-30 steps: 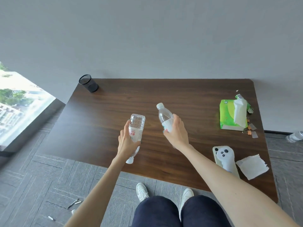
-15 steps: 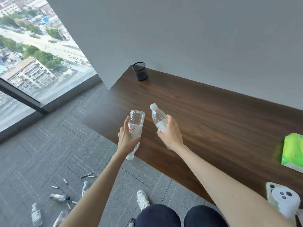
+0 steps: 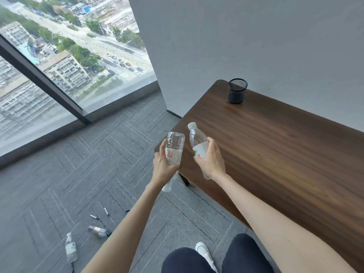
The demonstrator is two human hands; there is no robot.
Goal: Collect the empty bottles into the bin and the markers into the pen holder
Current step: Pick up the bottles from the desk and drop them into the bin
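4 bottles (image 3: 174, 152), at least 2 markers (image 3: 94, 217), 1 pen holder (image 3: 236, 93), 1 table (image 3: 275, 154).

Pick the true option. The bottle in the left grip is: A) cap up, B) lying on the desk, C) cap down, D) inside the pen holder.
C: the left grip holds its bottle with the base on top and the white cap lowest.

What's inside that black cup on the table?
Nothing sticks out of the mesh pen holder on the table; only its inner wall shows. Its bottom is hidden.
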